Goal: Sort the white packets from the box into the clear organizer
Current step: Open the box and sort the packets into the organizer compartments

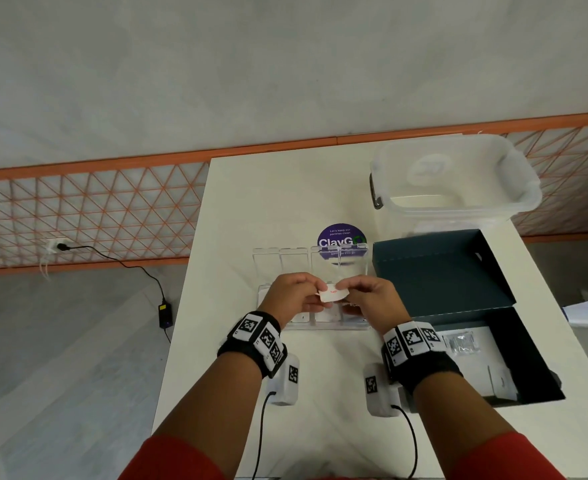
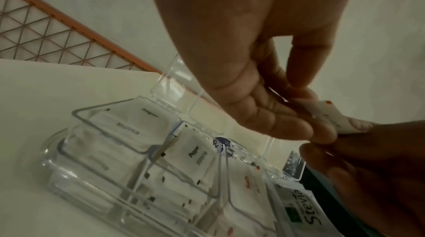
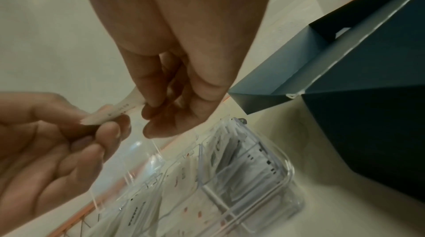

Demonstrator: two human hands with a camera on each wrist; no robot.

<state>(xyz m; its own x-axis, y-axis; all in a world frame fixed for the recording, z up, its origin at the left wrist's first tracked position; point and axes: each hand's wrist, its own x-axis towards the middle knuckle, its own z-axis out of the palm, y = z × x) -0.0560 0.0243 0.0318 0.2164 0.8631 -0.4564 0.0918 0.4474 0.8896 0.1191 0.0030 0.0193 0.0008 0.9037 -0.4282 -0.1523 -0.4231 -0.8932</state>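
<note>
Both hands hold one white packet with red print (image 1: 333, 294) just above the clear organizer (image 1: 351, 263). My left hand (image 1: 294, 295) pinches its left end, my right hand (image 1: 367, 295) its right end. The left wrist view shows the packet (image 2: 326, 111) between the fingertips. In the right wrist view the packet (image 3: 115, 111) shows edge-on. The organizer (image 2: 142, 151) has its lids up, and its compartments hold white packets marked Sugar, Pepper, Salt and Stevia. The dark teal box (image 1: 528, 348) lies open to the right with a few packets (image 1: 498, 381) inside.
A clear plastic tub (image 1: 452, 174) stands at the back right of the white table (image 1: 251, 202). A purple round sticker (image 1: 341, 237) lies behind the organizer. The box lid (image 1: 438, 268) stands open beside it. A power adapter and cable lie on the floor at left.
</note>
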